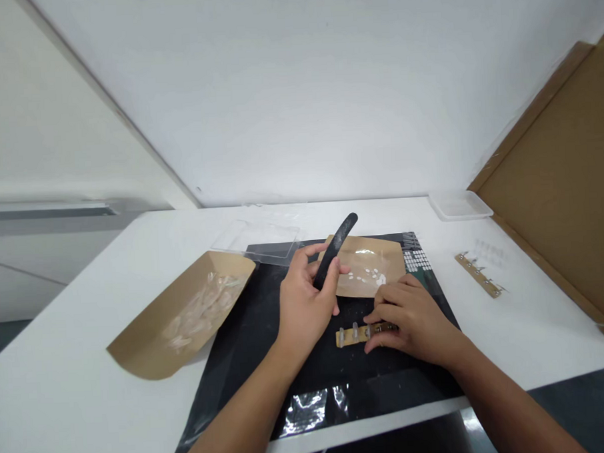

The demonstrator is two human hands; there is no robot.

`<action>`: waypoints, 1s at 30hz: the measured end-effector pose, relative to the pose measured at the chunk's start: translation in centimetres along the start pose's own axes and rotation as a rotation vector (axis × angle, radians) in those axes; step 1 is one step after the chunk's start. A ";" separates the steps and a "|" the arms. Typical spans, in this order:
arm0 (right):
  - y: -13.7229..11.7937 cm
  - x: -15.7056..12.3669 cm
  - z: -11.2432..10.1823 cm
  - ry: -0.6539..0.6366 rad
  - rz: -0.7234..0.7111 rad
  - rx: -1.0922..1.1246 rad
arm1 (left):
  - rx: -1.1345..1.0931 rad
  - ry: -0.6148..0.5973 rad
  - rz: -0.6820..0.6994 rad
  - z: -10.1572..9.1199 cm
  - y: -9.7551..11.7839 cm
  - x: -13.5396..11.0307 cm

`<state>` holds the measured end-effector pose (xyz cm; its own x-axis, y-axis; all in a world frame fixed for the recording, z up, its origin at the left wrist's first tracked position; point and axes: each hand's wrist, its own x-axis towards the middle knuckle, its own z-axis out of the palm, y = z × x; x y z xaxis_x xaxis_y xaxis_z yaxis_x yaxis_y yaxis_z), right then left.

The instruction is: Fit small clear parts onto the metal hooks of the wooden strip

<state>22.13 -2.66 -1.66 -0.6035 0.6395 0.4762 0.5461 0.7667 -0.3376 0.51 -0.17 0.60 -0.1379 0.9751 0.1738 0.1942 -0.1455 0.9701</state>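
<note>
My left hand [303, 306] holds a curved black file [334, 250] upright, gripped near its lower end. My right hand [411, 322] presses down on a narrow wooden strip [351, 335] and its fingers wrap around one end. Small clear pieces stand in metal clips along the strip. The strip lies on a black mat [313, 379]. Just behind the hands, a kraft paper sheet [376, 263] carries small white bits [367, 275]. A kraft paper tray [152, 346] with clear flakes [200, 312] lies left of my left hand.
A second clipped wooden strip [479, 275] lies on the white table [547, 336], right of the mat. A clear plastic lid [255, 242] sits at the back left of the mat, and a translucent tray [460, 206] at the back right. A cardboard panel [555, 175] leans at the right.
</note>
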 end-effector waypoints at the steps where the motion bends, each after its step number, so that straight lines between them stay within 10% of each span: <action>1: 0.0 0.0 0.0 -0.004 0.001 0.005 | 0.001 -0.001 0.001 0.0 0.0 0.0; 30: -0.1 -0.1 -0.3 -0.079 -0.059 0.046 | -0.002 -0.011 0.029 0.0 -0.1 0.0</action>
<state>22.29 -2.87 -1.45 -0.6785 0.5942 0.4319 0.4818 0.8038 -0.3489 0.47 -0.20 0.55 -0.1214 0.9722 0.2003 0.1960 -0.1743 0.9650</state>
